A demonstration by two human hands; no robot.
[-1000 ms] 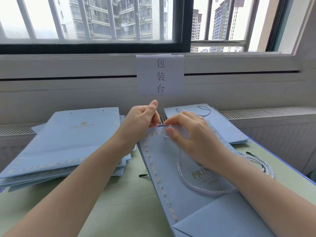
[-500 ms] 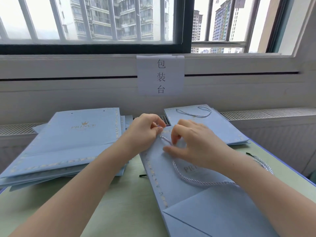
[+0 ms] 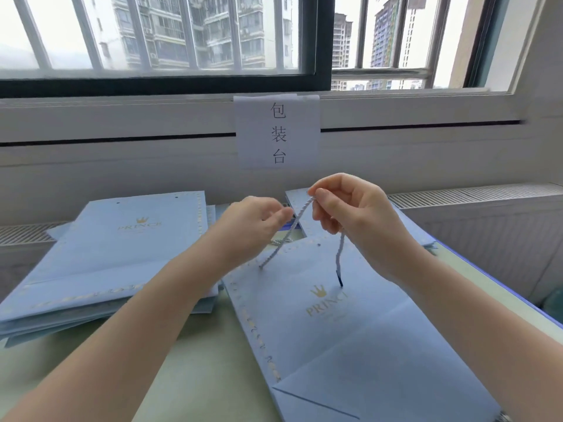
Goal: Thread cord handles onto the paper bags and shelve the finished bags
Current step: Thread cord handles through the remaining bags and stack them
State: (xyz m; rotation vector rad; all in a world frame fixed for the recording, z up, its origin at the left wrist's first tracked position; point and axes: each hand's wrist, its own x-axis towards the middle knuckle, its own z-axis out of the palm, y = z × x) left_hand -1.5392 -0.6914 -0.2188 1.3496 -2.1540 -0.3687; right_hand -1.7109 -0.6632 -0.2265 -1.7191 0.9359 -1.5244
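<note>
— At twelve o'clock from where she sits, just under the paper sign [image 3: 277,132], both hands are up off the desk [image 3: 195,360]. See the cord [image 3: 300,213]?

— Yes. The right hand [image 3: 350,214] pinches it between thumb and forefinger, other fingers curled in; the left hand [image 3: 253,223] is curled too and seems to nip the same cord lower down, though I can't quite see its fingertips.

— What might go wrong?

— One end runs down to the left hole of the bag [image 3: 320,315] at about eleven o'clock on its face. Pull too hard and I'd guess the paper tears at that hole, or the cord slides right back out. The other end hangs free, its dark tip [image 3: 339,278] dangling just above the crown print; it could fray or miss the second hole [image 3: 319,244].

— And the bag itself?

— Pale blue, flat on the desk, gold crown and border, bottom flap folded towards her at six o'clock. The cord is twisted, white and blue, thin and limp.

— The others?

— A stack of bags [image 3: 122,254] at nine o'clock, without handles as far as I can tell; another bag [image 3: 411,229] behind at one o'clock.
</note>
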